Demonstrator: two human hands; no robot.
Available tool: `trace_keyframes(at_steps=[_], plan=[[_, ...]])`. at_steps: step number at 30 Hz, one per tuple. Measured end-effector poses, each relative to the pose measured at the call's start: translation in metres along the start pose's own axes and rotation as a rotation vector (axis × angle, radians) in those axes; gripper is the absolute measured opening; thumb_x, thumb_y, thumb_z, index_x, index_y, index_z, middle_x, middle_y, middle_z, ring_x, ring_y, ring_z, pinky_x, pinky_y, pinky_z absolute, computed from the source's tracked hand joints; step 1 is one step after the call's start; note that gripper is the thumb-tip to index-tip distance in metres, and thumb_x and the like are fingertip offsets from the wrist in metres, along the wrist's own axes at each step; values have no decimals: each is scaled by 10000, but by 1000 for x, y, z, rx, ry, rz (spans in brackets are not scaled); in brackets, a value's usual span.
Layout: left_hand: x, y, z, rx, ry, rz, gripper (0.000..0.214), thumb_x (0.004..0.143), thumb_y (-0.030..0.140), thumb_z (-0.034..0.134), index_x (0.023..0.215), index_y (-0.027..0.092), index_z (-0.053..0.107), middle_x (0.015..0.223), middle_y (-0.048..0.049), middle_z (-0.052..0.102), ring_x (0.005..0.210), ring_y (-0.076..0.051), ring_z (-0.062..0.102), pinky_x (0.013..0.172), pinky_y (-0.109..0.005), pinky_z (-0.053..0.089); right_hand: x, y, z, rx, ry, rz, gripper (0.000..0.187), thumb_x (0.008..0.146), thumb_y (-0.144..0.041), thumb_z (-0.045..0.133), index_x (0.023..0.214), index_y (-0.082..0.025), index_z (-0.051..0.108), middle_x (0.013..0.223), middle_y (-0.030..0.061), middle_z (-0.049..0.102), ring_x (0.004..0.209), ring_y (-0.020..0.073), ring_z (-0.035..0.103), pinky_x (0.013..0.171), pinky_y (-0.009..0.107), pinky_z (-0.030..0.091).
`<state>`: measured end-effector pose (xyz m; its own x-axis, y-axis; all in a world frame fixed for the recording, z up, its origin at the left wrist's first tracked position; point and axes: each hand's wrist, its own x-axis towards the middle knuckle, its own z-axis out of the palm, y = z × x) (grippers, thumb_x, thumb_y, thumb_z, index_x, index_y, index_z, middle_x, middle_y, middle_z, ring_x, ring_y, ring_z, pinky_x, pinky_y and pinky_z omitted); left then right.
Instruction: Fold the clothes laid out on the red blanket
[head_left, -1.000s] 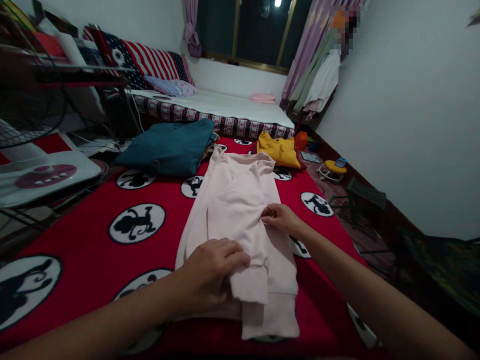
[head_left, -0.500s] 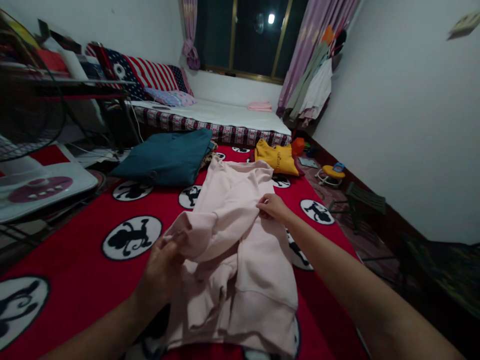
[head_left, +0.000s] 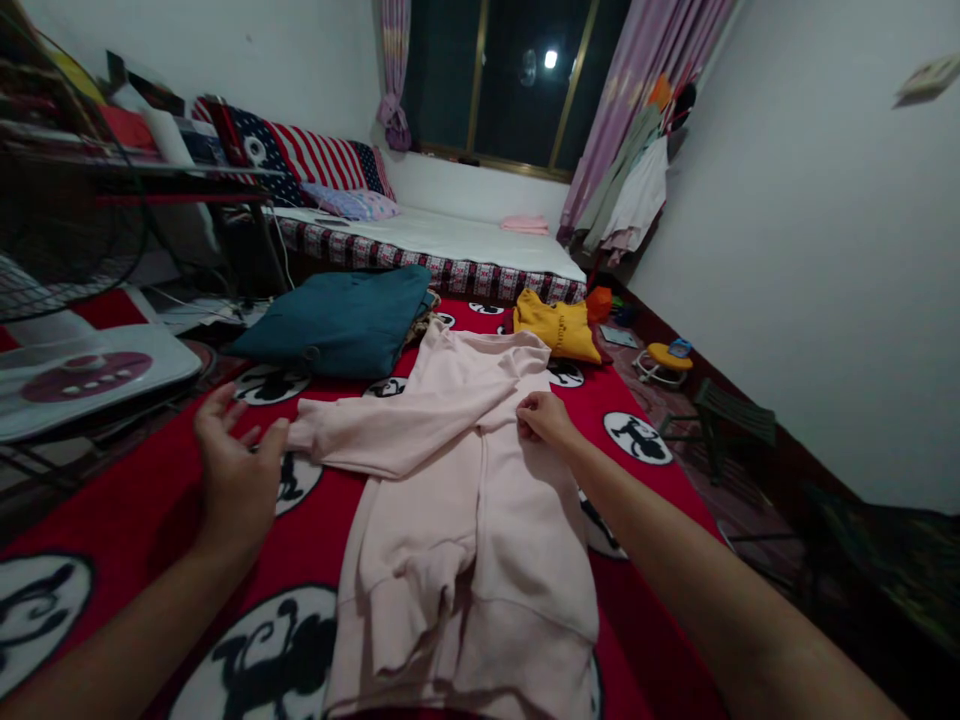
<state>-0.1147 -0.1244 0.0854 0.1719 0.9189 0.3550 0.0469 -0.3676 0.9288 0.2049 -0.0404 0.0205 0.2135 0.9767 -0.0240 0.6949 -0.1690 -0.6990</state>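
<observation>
Beneath the right hand (head_left: 543, 418) lies a pink sweatshirt (head_left: 442, 515).

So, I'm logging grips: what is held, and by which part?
Right hand seems to pinch the pale pink cloth top near its right side; left hand open.

A pale pink long-sleeved sweatshirt (head_left: 450, 510) lies wrinkled on a red blanket (head_left: 109, 520), neckline far, hem near, one sleeve slanting out left, another cuff bunched near the hem.
</observation>
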Motion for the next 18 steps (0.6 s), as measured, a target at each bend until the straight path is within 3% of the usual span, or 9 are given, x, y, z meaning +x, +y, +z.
trace_keyframes(at_steps=[8, 12, 15, 18], plan=[[-23, -5, 49, 346, -477, 226, 247, 892, 318, 549, 1066, 205, 682, 1104, -79, 682, 1067, -215, 601, 929, -327, 459, 16, -31, 4, -170, 92, -157, 380, 747, -129, 544, 1099, -209, 664, 785, 19, 714, 709, 151, 645, 638, 207, 464], [-31, -7, 64, 384, -742, 210, 231, 923, 276, 498, 1006, 193, 696, 918, -53, 706, 886, -173, 630, 794, -258, 460, 27, -39, 5, -265, 101, -194, 435, 726, -111, 555, 1145, -199, 634, 909, 45, 720, 796, 179, 649, 694, 236, 474], [-34, -7, 71, 411, -777, 201, 197, 895, 271, 532, 915, 186, 708, 824, -42, 700, 813, -168, 618, 734, -243, 439, 39, -38, 6, -330, 58, -236, 512, 740, -181, 609, 1250, -193, 566, 1037, 89, 706, 901, 225, 648, 765, 279, 482], [-34, -7, 74, 361, -744, 86, 253, 900, 286, 528, 1096, 207, 668, 788, -14, 695, 725, -140, 616, 679, -224, 426, 53, -37, 6, -369, -27, -295, 590, 746, -236, 661, 1315, -195, 511, 1160, 110, 670, 985, 255, 635, 827, 301, 480]])
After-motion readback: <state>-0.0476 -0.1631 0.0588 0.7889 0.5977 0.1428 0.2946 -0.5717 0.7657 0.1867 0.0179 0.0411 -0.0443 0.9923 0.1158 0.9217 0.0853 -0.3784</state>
